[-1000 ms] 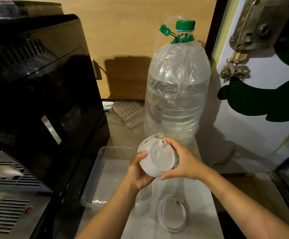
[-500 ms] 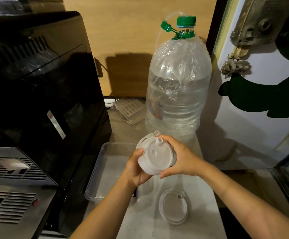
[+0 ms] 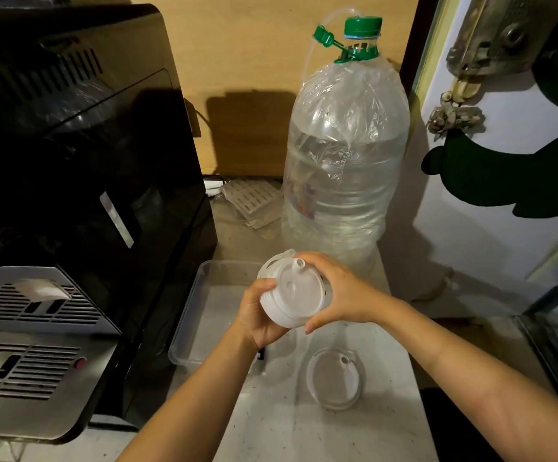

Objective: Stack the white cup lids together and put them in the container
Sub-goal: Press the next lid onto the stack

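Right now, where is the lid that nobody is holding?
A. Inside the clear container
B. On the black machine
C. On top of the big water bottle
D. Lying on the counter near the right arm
D: the loose lid lies flat on the counter, outside the clear container, while both hands hold the stack of lids.

Black machine [image 3: 81,168] at left, steel drip grate [image 3: 27,331] at its front with red button [image 3: 80,363]. Large clear bottle [image 3: 344,161], part filled, green cap [image 3: 362,26], thin tube [image 3: 311,65] from neck, stands upright on counter [image 3: 304,435]. Slotted grey panel [image 3: 254,200] lies flat between machine and bottle. Wood wall [image 3: 254,78] behind. White door [image 3: 504,161] at right with metal latch [image 3: 491,38]
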The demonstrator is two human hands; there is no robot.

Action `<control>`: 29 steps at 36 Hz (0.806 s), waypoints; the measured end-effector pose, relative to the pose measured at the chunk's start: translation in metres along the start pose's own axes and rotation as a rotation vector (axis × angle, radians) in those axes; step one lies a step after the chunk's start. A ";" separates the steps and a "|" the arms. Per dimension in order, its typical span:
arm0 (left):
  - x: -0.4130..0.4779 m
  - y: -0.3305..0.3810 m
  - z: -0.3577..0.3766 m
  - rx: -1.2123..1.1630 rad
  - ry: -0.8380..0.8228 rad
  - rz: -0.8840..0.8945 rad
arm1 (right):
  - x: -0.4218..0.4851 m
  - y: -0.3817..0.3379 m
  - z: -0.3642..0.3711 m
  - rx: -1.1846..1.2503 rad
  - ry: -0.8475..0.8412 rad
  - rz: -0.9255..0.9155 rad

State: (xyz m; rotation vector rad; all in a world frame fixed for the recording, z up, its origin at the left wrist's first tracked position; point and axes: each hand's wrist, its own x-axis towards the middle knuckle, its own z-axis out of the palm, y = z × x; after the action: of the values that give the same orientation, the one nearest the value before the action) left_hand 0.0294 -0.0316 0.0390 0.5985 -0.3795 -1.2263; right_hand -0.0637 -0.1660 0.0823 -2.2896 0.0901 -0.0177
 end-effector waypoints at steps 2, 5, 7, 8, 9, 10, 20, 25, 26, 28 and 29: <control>-0.002 -0.001 -0.002 0.007 0.012 0.005 | -0.001 0.001 0.004 0.016 -0.002 0.011; -0.006 -0.003 -0.003 0.043 0.024 0.013 | -0.003 0.002 0.010 -0.023 -0.016 0.042; -0.008 -0.005 -0.005 0.053 0.037 0.013 | -0.005 0.003 0.014 -0.026 -0.033 0.073; -0.010 -0.006 -0.006 0.053 0.043 0.011 | -0.006 0.004 0.016 -0.025 -0.044 0.092; -0.011 -0.006 -0.008 0.051 0.052 0.009 | -0.008 0.005 0.017 -0.024 -0.056 0.116; -0.012 -0.007 -0.010 0.047 0.061 0.006 | -0.011 0.007 0.018 -0.022 -0.069 0.147; -0.030 -0.008 -0.026 0.030 0.175 0.013 | -0.037 0.039 0.036 -0.277 -0.237 0.356; -0.036 -0.012 -0.027 0.046 0.181 0.003 | -0.039 0.045 0.065 -0.618 -0.386 0.445; -0.038 -0.013 -0.027 0.047 0.182 0.004 | -0.039 0.047 0.071 -0.646 -0.379 0.494; -0.040 -0.013 -0.027 0.046 0.187 0.010 | -0.039 0.048 0.081 -0.655 -0.330 0.607; -0.041 -0.014 -0.027 0.049 0.189 0.013 | -0.039 0.047 0.085 -0.645 -0.298 0.657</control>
State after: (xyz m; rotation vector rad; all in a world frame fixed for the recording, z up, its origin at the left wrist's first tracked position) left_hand 0.0221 0.0109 0.0109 0.7463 -0.2543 -1.1400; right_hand -0.1015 -0.1305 -0.0087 -2.7449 0.7794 0.7899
